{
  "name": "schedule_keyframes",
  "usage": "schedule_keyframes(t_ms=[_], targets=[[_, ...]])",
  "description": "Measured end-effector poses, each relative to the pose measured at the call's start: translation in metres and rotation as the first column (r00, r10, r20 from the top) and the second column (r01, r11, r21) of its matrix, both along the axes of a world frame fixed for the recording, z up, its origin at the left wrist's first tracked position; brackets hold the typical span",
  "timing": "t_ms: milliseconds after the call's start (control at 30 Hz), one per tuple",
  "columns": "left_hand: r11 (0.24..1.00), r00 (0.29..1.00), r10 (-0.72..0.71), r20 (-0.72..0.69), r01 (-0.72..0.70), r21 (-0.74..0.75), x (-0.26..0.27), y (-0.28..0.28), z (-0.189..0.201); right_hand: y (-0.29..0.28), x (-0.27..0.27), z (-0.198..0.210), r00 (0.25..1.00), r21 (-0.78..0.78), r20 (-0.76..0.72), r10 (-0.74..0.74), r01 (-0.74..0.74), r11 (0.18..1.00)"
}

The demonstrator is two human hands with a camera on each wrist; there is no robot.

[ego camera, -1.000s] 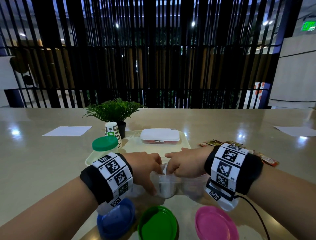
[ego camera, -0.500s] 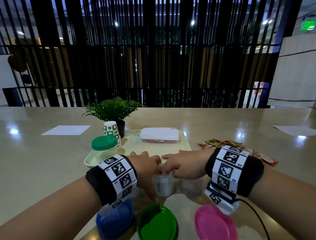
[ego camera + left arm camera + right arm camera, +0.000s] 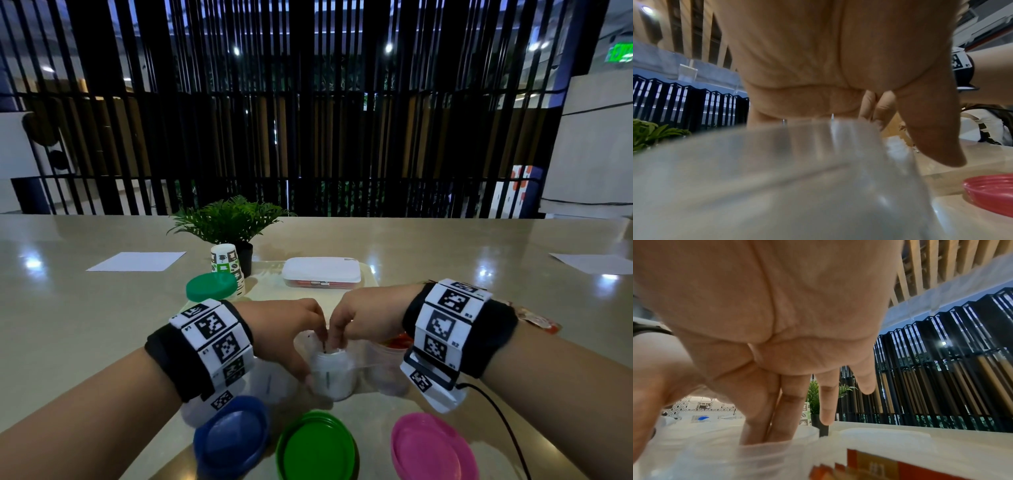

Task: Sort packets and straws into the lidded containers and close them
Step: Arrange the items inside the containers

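Three clear open containers stand in a row near me. My left hand [image 3: 313, 358] holds the middle container [image 3: 334, 380], thumb on its outer wall, fingertips at the rim. My right hand [image 3: 337, 337] reaches in from the right; its index and middle fingers [image 3: 789, 410] dip straight into the mouth onto white contents that I cannot identify. The right container [image 3: 388, 368] holds red and orange packets [image 3: 869, 467]. My left wrist hides most of the left container [image 3: 270, 383]. Blue [image 3: 233, 435], green [image 3: 317, 448] and pink [image 3: 431, 448] lids lie loose in front.
A cream tray [image 3: 263, 284] behind carries a green-lidded container [image 3: 211, 286] and a white lidded box [image 3: 322, 272]. A paper cup stack [image 3: 227, 265] and a potted plant [image 3: 229, 219] stand behind it. Loose packets [image 3: 539, 322] lie past my right wrist. Paper sheets lie far left and right.
Both hands have risen from lying flat over the middle container. Their fingertips now point down into its mouth, and my left thumb has come down its side.
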State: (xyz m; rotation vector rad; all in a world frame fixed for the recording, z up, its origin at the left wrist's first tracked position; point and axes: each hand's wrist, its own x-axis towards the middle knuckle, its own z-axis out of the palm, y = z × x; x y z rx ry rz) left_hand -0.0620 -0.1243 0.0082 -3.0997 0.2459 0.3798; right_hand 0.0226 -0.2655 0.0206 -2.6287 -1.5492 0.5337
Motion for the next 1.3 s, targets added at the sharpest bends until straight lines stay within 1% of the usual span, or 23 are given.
schedule_keyframes(t_ms=[100,200,333,433,567,833,1000,1100,1133,1233,1300], targets=[[0.999,0.999,-0.047,0.005,0.047,0.011,0.0,-0.001,0.001,0.002,-0.003,-0.005,1.0,-0.051,-0.03,-0.004,0.003,0.999],[0.998,0.998,-0.064,-0.002,0.064,0.023,0.001,-0.002,0.0,0.007,-0.004,-0.008,1.0,-0.106,-0.007,0.005,-0.006,0.994],[0.999,0.999,-0.043,-0.003,0.043,0.013,0.003,0.002,-0.003,0.009,-0.003,-0.003,1.0,-0.088,-0.011,-0.004,0.003,0.996],[1.0,1.0,-0.015,0.001,0.015,-0.007,0.004,0.006,-0.006,0.01,-0.003,-0.007,1.0,-0.114,0.015,-0.003,0.004,0.993],[1.0,1.0,-0.003,0.015,0.003,-0.018,0.005,0.008,-0.008,0.008,0.001,-0.005,0.998,-0.018,-0.022,-0.062,0.061,0.998],[1.0,1.0,0.005,0.023,-0.005,0.001,0.003,0.009,-0.008,0.005,-0.001,-0.001,0.998,-0.059,-0.038,-0.056,0.054,0.997],[1.0,1.0,0.006,0.022,-0.006,-0.004,0.004,0.01,-0.008,0.01,-0.004,-0.008,0.999,-0.11,-0.004,-0.038,0.037,0.993],[1.0,1.0,0.008,0.021,-0.008,-0.01,0.004,0.01,-0.009,0.012,-0.007,-0.013,0.998,-0.081,0.014,-0.065,0.066,0.995],[1.0,1.0,0.009,0.023,-0.009,-0.015,0.004,0.01,-0.009,0.012,-0.007,-0.013,0.998,-0.096,0.025,-0.061,0.063,0.993],[0.999,0.999,0.01,0.033,-0.008,-0.033,0.004,0.011,-0.01,0.011,-0.007,-0.011,0.997,-0.207,0.07,-0.015,0.03,0.978],[0.999,0.999,0.007,0.033,-0.005,-0.038,0.004,0.012,-0.01,0.008,-0.008,-0.01,0.996,-0.216,0.089,-0.004,0.024,0.976]])
